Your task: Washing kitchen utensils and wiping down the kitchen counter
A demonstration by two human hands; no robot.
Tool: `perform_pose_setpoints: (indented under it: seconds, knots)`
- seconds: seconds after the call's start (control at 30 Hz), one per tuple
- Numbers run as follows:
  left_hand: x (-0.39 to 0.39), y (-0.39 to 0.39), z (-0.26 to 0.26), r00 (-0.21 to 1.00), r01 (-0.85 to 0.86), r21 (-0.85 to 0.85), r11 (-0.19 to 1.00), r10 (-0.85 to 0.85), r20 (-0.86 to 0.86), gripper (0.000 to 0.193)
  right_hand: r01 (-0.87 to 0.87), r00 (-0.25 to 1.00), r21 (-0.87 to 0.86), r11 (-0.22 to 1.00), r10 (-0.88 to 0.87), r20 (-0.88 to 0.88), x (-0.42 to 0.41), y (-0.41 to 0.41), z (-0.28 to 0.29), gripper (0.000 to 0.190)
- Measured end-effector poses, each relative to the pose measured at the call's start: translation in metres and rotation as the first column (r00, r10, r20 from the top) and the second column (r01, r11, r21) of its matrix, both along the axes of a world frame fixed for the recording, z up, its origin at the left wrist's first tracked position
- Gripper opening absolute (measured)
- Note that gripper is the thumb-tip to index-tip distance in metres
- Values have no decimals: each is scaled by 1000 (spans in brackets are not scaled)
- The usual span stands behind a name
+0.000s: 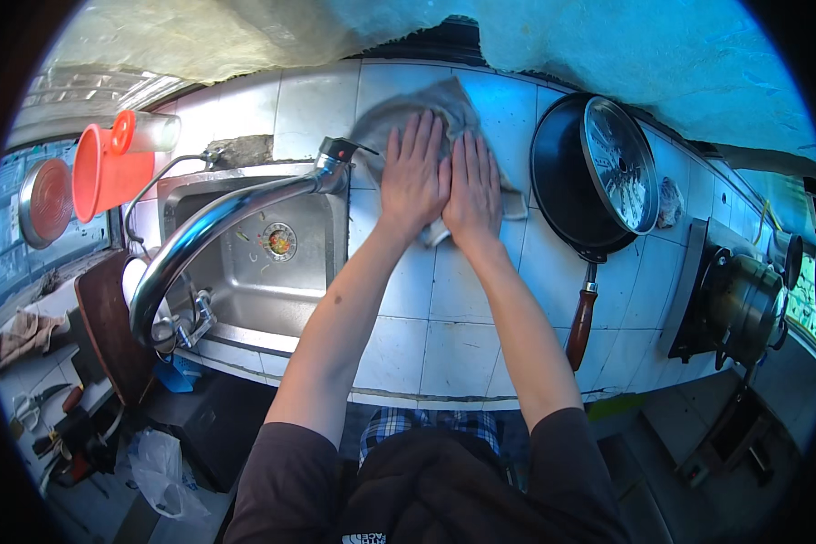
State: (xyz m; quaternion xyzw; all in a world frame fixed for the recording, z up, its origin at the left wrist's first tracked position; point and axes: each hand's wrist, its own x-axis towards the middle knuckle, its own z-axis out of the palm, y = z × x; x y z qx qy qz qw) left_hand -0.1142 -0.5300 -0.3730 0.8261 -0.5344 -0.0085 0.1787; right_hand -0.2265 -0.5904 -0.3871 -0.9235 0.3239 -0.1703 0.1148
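Observation:
A grey cloth (459, 102) lies spread on the white tiled countertop (394, 279), to the right of the steel sink. My left hand (416, 170) rests flat on it, palm down, and my right hand (474, 180) lies flat close beside it. The fingers of both hands point away from me, and neither hand is seen gripping the cloth. Folds and edges of the cloth show beyond the fingertips, to the right of my right hand and between the wrists. Cloth under the palms is hidden.
Left: a steel sink (272, 292) with food scraps in its drain, an arching chrome faucet (211, 224), a red plastic container (112, 177). Right: a black frying pan (557, 170) with a metal lid (619, 170) tilted in it, its wooden handle towards me, and a pot (748, 306) on a stove.

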Motion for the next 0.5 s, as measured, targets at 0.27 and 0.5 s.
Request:
perform_pose_setpoints:
  seconds: [0.27,0.5]
  knots:
    - [52,-70,-23,988,-71,-187,980,94,119,61,-59,995,-178,982,73,74,51,-87,-14,56]
    - [38,-52,-28,981,-8,-189,982,44,188,63,-17,999,-193,981,7,-52,25,-58,-12,62]
